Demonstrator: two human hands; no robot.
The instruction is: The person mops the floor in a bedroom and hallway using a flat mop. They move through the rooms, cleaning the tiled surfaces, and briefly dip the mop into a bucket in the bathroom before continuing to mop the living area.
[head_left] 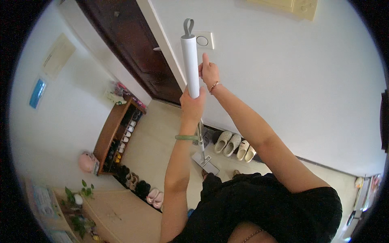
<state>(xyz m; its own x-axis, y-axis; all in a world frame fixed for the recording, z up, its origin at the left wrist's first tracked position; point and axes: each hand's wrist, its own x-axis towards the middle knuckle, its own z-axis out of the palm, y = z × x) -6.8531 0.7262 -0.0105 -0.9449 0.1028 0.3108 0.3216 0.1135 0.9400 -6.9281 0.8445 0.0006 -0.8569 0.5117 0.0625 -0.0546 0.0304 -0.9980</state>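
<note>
My left hand [192,106] is wrapped around the lower part of the thick white grip of a flat mop [190,65], which tilts up in front of me. A grey hanging loop tops the grip. Its thin metal pole runs down past my wrist to a flat grey-white mop head [205,164] on the floor by my feet. Beside the grip, my right hand [209,73] has its thumb raised and apart from its bent fingers. Those fingertips sit at the grip's right edge, partly hidden; whether they touch it is unclear. A green bangle circles my left wrist.
Behind the grip, a white wall switch [204,40] sits beside a dark brown door [133,44]. Pale clogs [227,143] line the wall's foot. At left stand a wooden shoe rack [111,135], more shoes [154,197], a pink round object [88,163] and leafy plants [77,198].
</note>
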